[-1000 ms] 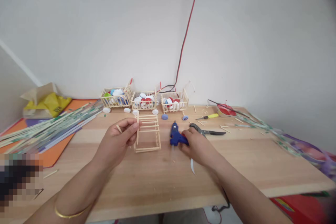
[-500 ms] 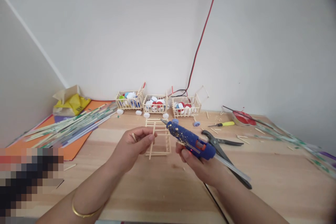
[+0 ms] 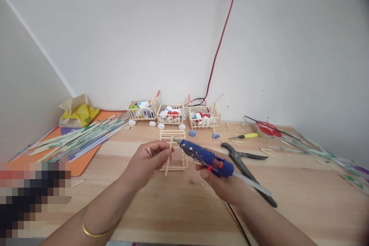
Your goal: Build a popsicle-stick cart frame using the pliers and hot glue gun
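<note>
Between the thumb and fingers of my left hand [image 3: 150,161] is a thin wooden stick [image 3: 168,164], tilted nearly upright. Another short stick end pokes out between its fingers. My right hand [image 3: 217,182] is wrapped round a blue glue gun [image 3: 206,157] flecked with dried glue, a clear glue stick jutting from its back. The gun's nozzle points left, at or very near the upper end of the stick; whether they touch I cannot tell. Behind both hands a small frame of wooden sticks [image 3: 173,168] lies on the table, partly hidden by them.
Three stick carts [image 3: 205,123] holding bottle caps line the wall. Black cutters [image 3: 242,167] and a yellow-handled screwdriver [image 3: 250,135] lie at right, near a red bowl [image 3: 268,128]. Long sticks [image 3: 83,134] cover an orange sheet [image 3: 86,163] at left, beside a yellow bag [image 3: 79,115].
The glue gun has moved slightly left and down, bringing its nozzle to the upper end of the held stick. My left hand has shifted a little to the right.
</note>
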The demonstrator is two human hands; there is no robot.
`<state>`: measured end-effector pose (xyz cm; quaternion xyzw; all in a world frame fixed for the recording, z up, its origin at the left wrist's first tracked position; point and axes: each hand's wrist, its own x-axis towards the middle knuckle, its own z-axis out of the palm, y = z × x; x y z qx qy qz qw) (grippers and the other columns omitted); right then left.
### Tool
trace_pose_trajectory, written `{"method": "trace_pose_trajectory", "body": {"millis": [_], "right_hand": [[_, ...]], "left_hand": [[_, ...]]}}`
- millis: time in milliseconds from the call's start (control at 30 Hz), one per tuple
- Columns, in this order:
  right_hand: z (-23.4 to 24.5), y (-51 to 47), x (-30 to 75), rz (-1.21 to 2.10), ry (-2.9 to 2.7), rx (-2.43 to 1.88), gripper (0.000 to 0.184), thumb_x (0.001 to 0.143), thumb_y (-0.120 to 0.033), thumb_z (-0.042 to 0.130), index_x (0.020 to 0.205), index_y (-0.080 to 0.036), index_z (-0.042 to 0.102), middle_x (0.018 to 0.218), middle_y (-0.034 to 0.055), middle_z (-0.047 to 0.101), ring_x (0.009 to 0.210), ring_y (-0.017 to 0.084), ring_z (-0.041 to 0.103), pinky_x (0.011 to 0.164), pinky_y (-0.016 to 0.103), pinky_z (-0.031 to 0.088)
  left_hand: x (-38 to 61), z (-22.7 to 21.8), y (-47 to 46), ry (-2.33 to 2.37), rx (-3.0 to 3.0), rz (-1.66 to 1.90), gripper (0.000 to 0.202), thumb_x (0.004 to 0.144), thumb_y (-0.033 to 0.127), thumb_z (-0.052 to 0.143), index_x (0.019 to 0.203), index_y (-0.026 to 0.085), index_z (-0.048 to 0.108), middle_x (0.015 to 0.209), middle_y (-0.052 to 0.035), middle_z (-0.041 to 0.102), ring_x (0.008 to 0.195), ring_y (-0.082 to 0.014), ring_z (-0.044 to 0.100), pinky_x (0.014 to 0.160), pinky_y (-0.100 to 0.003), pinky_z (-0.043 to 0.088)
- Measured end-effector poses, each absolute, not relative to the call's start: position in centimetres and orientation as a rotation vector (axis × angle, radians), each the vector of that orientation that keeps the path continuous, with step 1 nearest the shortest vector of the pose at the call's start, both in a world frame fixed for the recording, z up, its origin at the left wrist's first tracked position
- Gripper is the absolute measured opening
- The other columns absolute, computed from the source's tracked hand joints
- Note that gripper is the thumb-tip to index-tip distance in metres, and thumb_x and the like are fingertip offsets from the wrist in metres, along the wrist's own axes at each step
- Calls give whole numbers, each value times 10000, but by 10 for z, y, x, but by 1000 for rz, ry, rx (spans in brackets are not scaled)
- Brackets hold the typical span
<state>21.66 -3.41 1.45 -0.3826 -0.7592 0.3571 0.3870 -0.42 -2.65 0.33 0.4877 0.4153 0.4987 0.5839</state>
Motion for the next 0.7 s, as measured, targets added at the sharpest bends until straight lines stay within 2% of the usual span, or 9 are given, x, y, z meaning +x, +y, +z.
{"method": "trace_pose_trajectory", "body": {"millis": [467, 700], "right_hand": [[17, -32, 215, 841, -1964, -1040, 293, 801, -424, 544, 640, -195, 458, 550, -27, 480, 495, 95, 458, 460, 201, 386], [16, -31, 215, 793, -1996, -1052, 283, 821, -417, 513, 653, -194, 469, 576, -21, 488, 521, 100, 457, 477, 204, 378]], "left_hand": [[-5, 3, -27, 953, 1157, 1169, 218, 729, 349, 711, 798, 144, 686, 551, 53, 447, 463, -28, 276, 432, -187, 171], [-5, 2, -27, 946, 1155, 1157, 205, 734, 341, 707, 782, 144, 679, 561, 50, 453, 466, -30, 273, 436, -190, 173]]}}
